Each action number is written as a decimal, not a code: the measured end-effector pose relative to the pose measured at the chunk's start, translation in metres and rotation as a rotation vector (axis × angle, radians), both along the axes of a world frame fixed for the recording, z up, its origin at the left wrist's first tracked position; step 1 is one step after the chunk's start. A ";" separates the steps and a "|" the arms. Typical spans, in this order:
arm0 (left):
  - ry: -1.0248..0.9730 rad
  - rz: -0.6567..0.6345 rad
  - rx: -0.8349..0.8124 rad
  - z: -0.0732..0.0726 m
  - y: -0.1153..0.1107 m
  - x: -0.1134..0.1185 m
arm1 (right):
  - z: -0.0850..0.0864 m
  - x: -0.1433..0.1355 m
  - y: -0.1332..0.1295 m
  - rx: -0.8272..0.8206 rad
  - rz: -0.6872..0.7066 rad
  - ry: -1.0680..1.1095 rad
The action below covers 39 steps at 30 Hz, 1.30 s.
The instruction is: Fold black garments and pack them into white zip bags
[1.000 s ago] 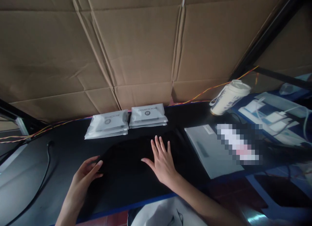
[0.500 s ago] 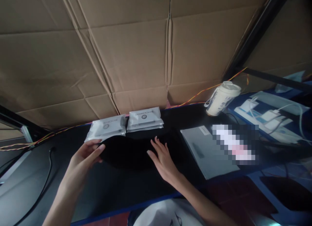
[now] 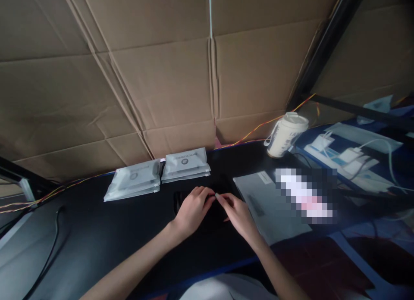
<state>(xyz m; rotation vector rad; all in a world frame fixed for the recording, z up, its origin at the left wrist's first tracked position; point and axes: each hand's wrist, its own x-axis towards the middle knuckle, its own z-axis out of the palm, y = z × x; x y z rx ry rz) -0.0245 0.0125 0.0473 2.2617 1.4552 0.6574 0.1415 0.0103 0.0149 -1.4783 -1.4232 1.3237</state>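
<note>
A dark black cloth-like piece (image 3: 216, 216) lies on the black table between my hands, and its outline mostly blends into the tabletop. My left hand (image 3: 194, 207) is closed, with thumb and fingers pinching its upper edge. Fingertip to fingertip with it, my right hand (image 3: 236, 211) pinches the same edge from the other side. A glossy black fold (image 3: 177, 201) shows just left of my left hand. Beyond my hands lie two stacks of frosted zip bags, the left stack (image 3: 133, 179) and the right stack (image 3: 185, 164) with printed lettering.
Right of my hands lies a flat grey bag (image 3: 258, 201) beside a blurred-out patch. A white tumbler (image 3: 287, 135) stands at the back right, near a power strip with chargers (image 3: 351, 155). A black cable (image 3: 54, 235) runs along the left. Cardboard (image 3: 168, 84) walls the back.
My left hand has swung right, bringing the far end of the black piece over to my right hand. My right hand has closed from spread fingers into a pinch. The view has shifted slightly.
</note>
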 end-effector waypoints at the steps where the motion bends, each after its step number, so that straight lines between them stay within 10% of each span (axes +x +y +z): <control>1: 0.020 0.006 0.013 -0.009 -0.005 -0.001 | -0.003 0.001 -0.001 0.043 0.003 -0.043; 9: 0.385 -0.068 0.183 -0.047 -0.030 -0.022 | -0.012 0.001 -0.001 0.213 0.029 -0.248; 39: 0.494 -0.072 0.241 -0.050 -0.031 -0.018 | -0.020 0.030 -0.027 0.407 -0.042 -0.990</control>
